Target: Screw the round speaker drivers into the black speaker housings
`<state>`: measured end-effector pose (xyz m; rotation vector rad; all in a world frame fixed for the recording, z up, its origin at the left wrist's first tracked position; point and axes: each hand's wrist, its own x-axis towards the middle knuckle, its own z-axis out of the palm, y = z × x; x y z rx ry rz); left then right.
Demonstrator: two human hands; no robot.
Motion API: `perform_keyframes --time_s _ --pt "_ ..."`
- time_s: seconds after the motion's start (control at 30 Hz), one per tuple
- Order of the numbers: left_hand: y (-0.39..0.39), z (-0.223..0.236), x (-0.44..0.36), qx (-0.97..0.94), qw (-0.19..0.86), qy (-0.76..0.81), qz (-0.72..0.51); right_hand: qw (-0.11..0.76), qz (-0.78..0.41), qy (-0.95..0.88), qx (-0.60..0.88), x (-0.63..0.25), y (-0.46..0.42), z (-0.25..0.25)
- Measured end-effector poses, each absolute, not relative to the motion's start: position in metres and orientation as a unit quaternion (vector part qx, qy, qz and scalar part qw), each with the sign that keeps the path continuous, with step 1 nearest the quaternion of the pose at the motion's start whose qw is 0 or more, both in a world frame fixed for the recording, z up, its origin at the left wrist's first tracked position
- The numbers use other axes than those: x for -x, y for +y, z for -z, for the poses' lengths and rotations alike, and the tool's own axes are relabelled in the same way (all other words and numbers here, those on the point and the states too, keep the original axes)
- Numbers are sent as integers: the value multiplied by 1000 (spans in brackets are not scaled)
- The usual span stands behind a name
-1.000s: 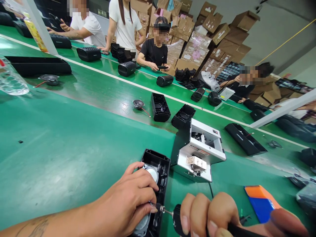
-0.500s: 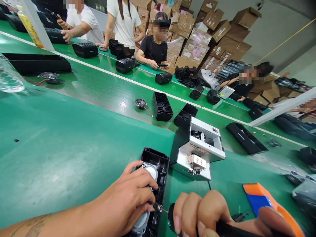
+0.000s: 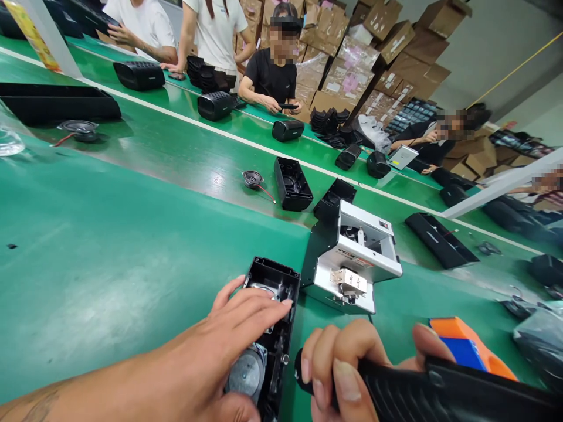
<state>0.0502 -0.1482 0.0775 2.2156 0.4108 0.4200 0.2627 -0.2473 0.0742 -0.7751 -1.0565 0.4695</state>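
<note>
A black speaker housing lies open on the green table, with a round metal speaker driver showing at its near end. My left hand stretches across it, fingers extended over the far driver, which is partly hidden, and its fingertips reach the housing's right side. My right hand is wrapped around a black electric screwdriver, whose front end points left at the housing. Near that front end, a small shiny metal piece shows at the housing's edge; whether it belongs to the screwdriver I cannot tell.
Beyond the housing stands a white and black screw feeder machine. An orange and blue object lies right. A loose speaker driver and another open housing sit on the green line. Several people work across it, before stacked cartons.
My left hand's fingers have straightened from a pinch beside the screwdriver's tip and spread over the housing. The right hand has shifted slightly, showing more of the screwdriver. The view has shifted a little.
</note>
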Motion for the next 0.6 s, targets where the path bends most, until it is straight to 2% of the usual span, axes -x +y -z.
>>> perform_keyframes --time_s 0.6 --pt "-153 -67 -49 -873 403 169 -216 744 -230 -476 409 -247 -238 -68"
